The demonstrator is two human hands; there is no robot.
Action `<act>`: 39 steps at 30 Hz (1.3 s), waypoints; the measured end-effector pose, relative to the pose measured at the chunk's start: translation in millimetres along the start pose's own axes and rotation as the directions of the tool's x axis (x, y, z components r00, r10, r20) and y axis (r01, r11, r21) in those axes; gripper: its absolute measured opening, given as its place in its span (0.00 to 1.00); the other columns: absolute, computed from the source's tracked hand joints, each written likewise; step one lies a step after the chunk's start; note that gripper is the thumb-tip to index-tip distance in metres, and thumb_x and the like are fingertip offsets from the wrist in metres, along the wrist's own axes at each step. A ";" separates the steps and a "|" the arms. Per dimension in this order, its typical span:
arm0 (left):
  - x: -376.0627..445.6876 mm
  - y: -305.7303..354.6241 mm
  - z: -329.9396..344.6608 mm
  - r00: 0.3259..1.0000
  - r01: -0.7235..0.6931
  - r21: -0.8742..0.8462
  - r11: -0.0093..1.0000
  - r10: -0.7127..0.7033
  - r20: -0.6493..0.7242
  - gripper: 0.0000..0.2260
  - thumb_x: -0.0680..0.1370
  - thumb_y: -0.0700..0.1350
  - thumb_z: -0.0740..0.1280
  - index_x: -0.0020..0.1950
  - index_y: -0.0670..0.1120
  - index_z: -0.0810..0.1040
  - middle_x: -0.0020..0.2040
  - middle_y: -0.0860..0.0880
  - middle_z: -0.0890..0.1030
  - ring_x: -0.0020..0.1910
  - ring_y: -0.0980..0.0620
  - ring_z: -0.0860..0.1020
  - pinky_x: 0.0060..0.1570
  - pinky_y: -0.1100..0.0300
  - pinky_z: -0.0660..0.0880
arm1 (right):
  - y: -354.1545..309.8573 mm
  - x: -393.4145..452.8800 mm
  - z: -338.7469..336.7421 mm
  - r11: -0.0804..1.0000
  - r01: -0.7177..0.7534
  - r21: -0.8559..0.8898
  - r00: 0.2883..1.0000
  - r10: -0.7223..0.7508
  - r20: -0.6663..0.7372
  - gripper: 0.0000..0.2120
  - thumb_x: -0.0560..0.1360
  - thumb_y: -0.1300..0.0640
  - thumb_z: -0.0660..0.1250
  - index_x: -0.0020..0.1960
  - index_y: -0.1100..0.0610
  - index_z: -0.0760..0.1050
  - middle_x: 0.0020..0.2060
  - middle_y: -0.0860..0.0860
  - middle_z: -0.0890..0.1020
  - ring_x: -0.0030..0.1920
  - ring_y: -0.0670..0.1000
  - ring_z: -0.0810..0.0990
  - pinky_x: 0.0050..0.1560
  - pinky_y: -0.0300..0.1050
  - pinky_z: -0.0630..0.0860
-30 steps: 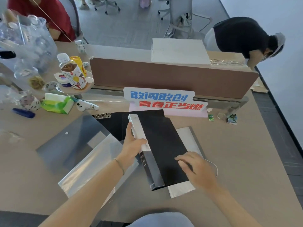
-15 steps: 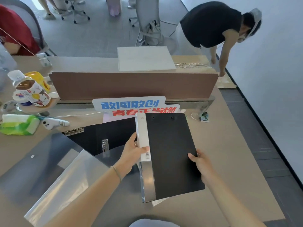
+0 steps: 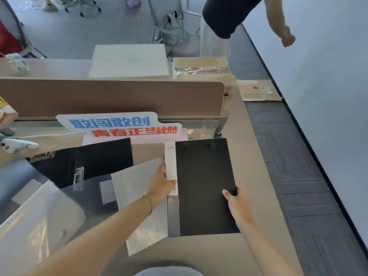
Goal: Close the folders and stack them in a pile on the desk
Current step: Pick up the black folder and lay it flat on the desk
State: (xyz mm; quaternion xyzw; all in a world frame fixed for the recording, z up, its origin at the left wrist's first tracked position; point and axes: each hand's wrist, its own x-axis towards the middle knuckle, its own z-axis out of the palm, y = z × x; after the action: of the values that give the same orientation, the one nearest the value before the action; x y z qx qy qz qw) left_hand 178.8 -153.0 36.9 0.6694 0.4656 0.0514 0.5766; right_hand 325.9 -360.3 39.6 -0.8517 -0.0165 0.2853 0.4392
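Closed black folder (image 3: 205, 186) on table (image 3: 256, 156), left hand (image 3: 160, 185) grip clasping its white-labelled spine, label print illegible, right hand (image 3: 238, 203) grip clasping its right edge, sign (image 3: 119, 124) with blue and red Chinese lettering behind.

**Slogan sign and clutter lined an office desk**

A white cut-out sign (image 3: 119, 124) with blue and red Chinese characters stood against a brown divider panel (image 3: 111, 97) that ran across the desk (image 3: 256, 176). Beyond the panel lay a flat white board (image 3: 129, 60) and, just beside it, a cardboard box (image 3: 201, 68) with a shiny strip across its top. A small white figure-shaped object (image 3: 18, 145) rested near the left edge, a thin white cable (image 3: 49, 135) trailing past it. In the background, a person in a dark top and pale trousers (image 3: 221, 18) stood near a grey office chair (image 3: 171, 22). Flattened cardboard (image 3: 258, 90) lay on the dark carpet tiles (image 3: 298, 166) by the wall.
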 end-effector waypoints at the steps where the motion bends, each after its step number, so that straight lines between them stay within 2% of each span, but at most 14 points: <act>1: 3.3 -0.1 14.2 1.000 0.000 0.018 1.000 0.000 0.001 0.33 0.78 0.43 0.73 0.77 0.58 0.61 0.72 0.54 0.73 0.69 0.45 0.73 0.68 0.42 0.72 | 3.8 6.5 -8.6 1.000 0.007 -0.016 1.000 -0.007 0.011 0.12 0.75 0.58 0.71 0.57 0.52 0.76 0.51 0.47 0.82 0.55 0.54 0.82 0.58 0.54 0.78; 3: 9.1 -1.1 39.9 1.000 -0.004 0.087 0.996 0.003 0.008 0.37 0.78 0.44 0.73 0.79 0.61 0.55 0.74 0.55 0.70 0.71 0.45 0.72 0.67 0.45 0.74 | 11.2 19.5 -24.5 0.995 0.059 -0.080 0.998 -0.056 0.043 0.22 0.74 0.61 0.72 0.66 0.50 0.72 0.58 0.47 0.81 0.60 0.54 0.80 0.61 0.54 0.78; 5: 14.6 -2.5 61.7 1.000 -0.003 0.168 0.986 0.001 0.014 0.41 0.77 0.45 0.73 0.79 0.63 0.50 0.75 0.54 0.69 0.70 0.43 0.73 0.63 0.46 0.78 | 19.3 32.6 -37.4 0.970 0.135 -0.202 0.990 -0.125 0.062 0.34 0.74 0.60 0.73 0.74 0.45 0.63 0.69 0.46 0.75 0.67 0.52 0.75 0.68 0.56 0.73; 8: 22.9 -2.7 90.0 1.000 -0.004 0.303 0.953 -0.002 0.019 0.46 0.76 0.46 0.75 0.80 0.64 0.46 0.77 0.52 0.66 0.70 0.41 0.73 0.61 0.46 0.80 | 30.6 53.6 -51.9 0.908 0.220 -0.356 0.975 -0.193 0.111 0.41 0.73 0.58 0.74 0.78 0.43 0.55 0.75 0.46 0.67 0.71 0.53 0.70 0.71 0.51 0.68; 10: 28.4 -4.4 106.6 0.999 -0.039 0.387 0.921 0.021 0.050 0.48 0.75 0.46 0.76 0.80 0.63 0.44 0.79 0.52 0.64 0.69 0.42 0.73 0.60 0.50 0.80 | 37.8 67.9 -56.0 0.874 0.262 -0.408 0.964 -0.213 0.161 0.43 0.73 0.58 0.75 0.78 0.41 0.55 0.72 0.48 0.69 0.66 0.52 0.74 0.67 0.47 0.71; 13: 36.0 -8.8 126.8 0.996 -0.052 0.438 0.897 0.014 0.089 0.50 0.74 0.45 0.77 0.80 0.63 0.43 0.77 0.49 0.63 0.68 0.45 0.72 0.61 0.52 0.78 | 45.9 86.3 -54.8 0.833 0.251 -0.493 0.964 -0.170 0.204 0.45 0.72 0.55 0.75 0.78 0.39 0.52 0.67 0.52 0.70 0.56 0.52 0.77 0.59 0.46 0.76; 16: 42.5 -10.7 140.6 0.996 -0.043 0.538 0.842 -0.004 0.085 0.51 0.74 0.46 0.77 0.81 0.60 0.42 0.78 0.47 0.61 0.72 0.43 0.68 0.67 0.50 0.74 | 57.0 96.8 -50.5 0.808 0.234 -0.541 0.965 -0.123 0.232 0.45 0.72 0.53 0.76 0.78 0.39 0.52 0.71 0.53 0.67 0.61 0.55 0.77 0.60 0.48 0.77; 20: 48.0 -14.9 153.6 0.998 -0.047 0.659 0.750 0.004 0.067 0.51 0.74 0.48 0.76 0.82 0.58 0.41 0.80 0.46 0.58 0.75 0.42 0.66 0.67 0.53 0.74 | 71.3 101.4 -48.1 0.767 0.243 -0.594 0.961 -0.108 0.254 0.43 0.72 0.50 0.75 0.78 0.40 0.52 0.74 0.52 0.61 0.70 0.56 0.71 0.64 0.50 0.75; 23: 49.8 -19.7 161.7 0.999 -0.023 0.709 0.705 -0.003 0.034 0.49 0.75 0.51 0.76 0.82 0.57 0.41 0.82 0.46 0.56 0.78 0.41 0.63 0.69 0.50 0.73 | 76.7 106.5 -48.8 0.730 0.272 -0.626 0.957 -0.136 0.258 0.42 0.73 0.50 0.74 0.79 0.42 0.52 0.76 0.53 0.58 0.73 0.56 0.66 0.68 0.50 0.72; 27: 52.2 -21.7 165.8 1.000 -0.008 0.764 0.645 0.009 0.003 0.48 0.74 0.54 0.75 0.82 0.56 0.44 0.81 0.45 0.56 0.77 0.40 0.64 0.70 0.49 0.73 | 80.5 112.4 -50.4 0.655 0.319 -0.685 0.946 -0.170 0.278 0.40 0.75 0.46 0.71 0.79 0.42 0.52 0.75 0.55 0.59 0.73 0.56 0.64 0.69 0.50 0.69; 30: 53.1 -20.9 166.7 1.000 -0.002 0.815 0.580 0.012 -0.006 0.48 0.74 0.57 0.74 0.82 0.56 0.44 0.81 0.44 0.57 0.77 0.40 0.63 0.71 0.48 0.71 | 82.5 114.9 -52.6 0.484 0.381 -0.787 0.924 -0.238 0.301 0.37 0.76 0.40 0.67 0.79 0.43 0.54 0.76 0.56 0.59 0.70 0.57 0.65 0.68 0.51 0.68; 32: 51.9 -19.7 166.7 1.000 -0.004 0.844 0.537 0.012 -0.003 0.47 0.74 0.59 0.73 0.82 0.55 0.44 0.81 0.43 0.58 0.77 0.40 0.64 0.71 0.47 0.70 | 82.0 114.3 -53.2 0.414 0.395 -0.820 0.916 -0.248 0.316 0.36 0.76 0.40 0.65 0.79 0.45 0.55 0.77 0.57 0.57 0.70 0.59 0.65 0.68 0.52 0.66; 35: 49.1 -18.3 163.7 1.000 -0.009 0.867 0.497 0.005 0.007 0.46 0.75 0.61 0.71 0.82 0.55 0.44 0.81 0.43 0.58 0.77 0.39 0.63 0.72 0.45 0.67 | 77.9 109.5 -49.2 0.408 0.402 -0.820 0.911 -0.270 0.313 0.33 0.77 0.42 0.65 0.78 0.48 0.59 0.78 0.58 0.57 0.73 0.60 0.63 0.70 0.54 0.65; 39: 34.0 -12.7 153.2 0.998 -0.051 0.869 0.493 0.066 0.020 0.40 0.78 0.61 0.67 0.82 0.54 0.47 0.81 0.45 0.58 0.78 0.40 0.61 0.73 0.45 0.65 | 63.1 95.4 -39.2 0.403 0.458 -0.793 0.877 -0.352 0.327 0.29 0.78 0.46 0.65 0.77 0.51 0.63 0.77 0.58 0.61 0.74 0.62 0.64 0.70 0.56 0.66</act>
State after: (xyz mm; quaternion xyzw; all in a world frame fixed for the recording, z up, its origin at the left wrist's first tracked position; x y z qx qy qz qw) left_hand 283.4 -242.0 -40.0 0.8834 0.4099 -0.1647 0.1564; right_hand 411.3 -401.3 -35.5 -0.9076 -0.3836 0.1699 0.0180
